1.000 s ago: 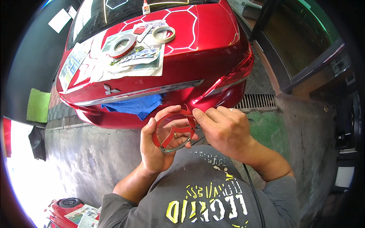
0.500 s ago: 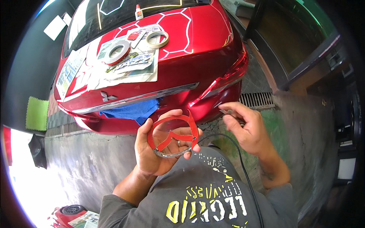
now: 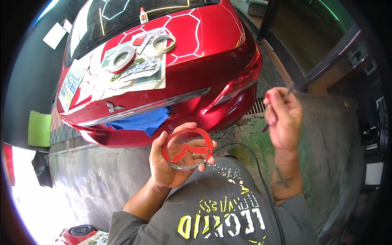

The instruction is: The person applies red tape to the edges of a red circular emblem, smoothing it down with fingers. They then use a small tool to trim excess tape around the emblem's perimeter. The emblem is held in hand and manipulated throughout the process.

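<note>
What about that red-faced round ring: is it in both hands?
No, only the left hand holds the red-faced round ring; the right hand is apart.

Blown-out white light glares well left of the left hand (image 3: 163, 168) and lays a pale sheen over the concrete floor (image 3: 94, 177), while the area to the right of the right hand (image 3: 285, 122) is dim. Ahead of the hands, the glossy red car (image 3: 183, 72) mirrors bright hexagonal outlines. The fisheye view bends straight edges and blackens toward its rim, yet detail around both hands looks fairly sharp.
</note>
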The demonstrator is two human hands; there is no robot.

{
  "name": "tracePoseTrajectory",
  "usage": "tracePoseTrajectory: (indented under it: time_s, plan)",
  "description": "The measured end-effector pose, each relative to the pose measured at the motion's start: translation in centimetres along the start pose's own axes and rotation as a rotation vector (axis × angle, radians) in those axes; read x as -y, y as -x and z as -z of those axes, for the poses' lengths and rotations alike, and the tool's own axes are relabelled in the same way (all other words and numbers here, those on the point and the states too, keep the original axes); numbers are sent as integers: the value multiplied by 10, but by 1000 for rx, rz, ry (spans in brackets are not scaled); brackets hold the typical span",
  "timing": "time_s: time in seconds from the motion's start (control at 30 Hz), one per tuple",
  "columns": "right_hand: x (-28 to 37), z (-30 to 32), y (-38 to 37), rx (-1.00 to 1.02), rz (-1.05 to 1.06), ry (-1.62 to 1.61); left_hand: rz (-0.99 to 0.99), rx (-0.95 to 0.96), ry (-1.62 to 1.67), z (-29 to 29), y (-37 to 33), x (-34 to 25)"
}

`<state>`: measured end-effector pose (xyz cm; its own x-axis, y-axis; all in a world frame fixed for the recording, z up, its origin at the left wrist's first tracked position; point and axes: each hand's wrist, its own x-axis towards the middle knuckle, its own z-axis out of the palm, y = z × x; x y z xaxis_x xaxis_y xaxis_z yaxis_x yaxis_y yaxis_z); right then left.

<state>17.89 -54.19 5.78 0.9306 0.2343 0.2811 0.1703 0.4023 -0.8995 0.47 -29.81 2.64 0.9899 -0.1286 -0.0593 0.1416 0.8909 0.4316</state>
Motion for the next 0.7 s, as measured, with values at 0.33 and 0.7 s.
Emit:
tracePoseTrajectory:
  time_s: [0.33, 0.7]
  plan:
    - [0, 129, 50, -317, 93, 932, -13, -4, 97, 5, 7, -5]
    - [-10, 111, 79, -231, -30, 956, 3, 3, 50, 5, 2, -7]
